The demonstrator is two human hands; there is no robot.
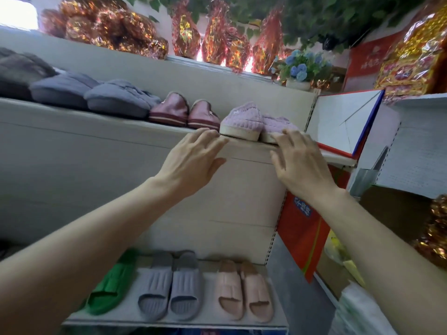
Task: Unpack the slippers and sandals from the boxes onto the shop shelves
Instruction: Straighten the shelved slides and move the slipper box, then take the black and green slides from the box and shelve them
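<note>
Left hand (193, 160) and right hand (300, 165) both loose, gripping nothing, fingertips at the shelf (72, 117) edge by the lilac slippers (244, 122); right one touches a sole.

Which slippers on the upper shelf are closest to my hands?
The lilac pair at the right end of the upper shelf: the left hand and right hand are at the shelf edge before it. The maroon pair and grey pair sit farther left.

Top left: crinkled red-gold foil bundles (108, 27), heaped together.
Overhead: green leafy vine (314, 18) hanging down.
Upper right: bunch of blue flowers in a white pot (300, 68).
Lower right: red bag with a blue printed label (302, 228).
</note>
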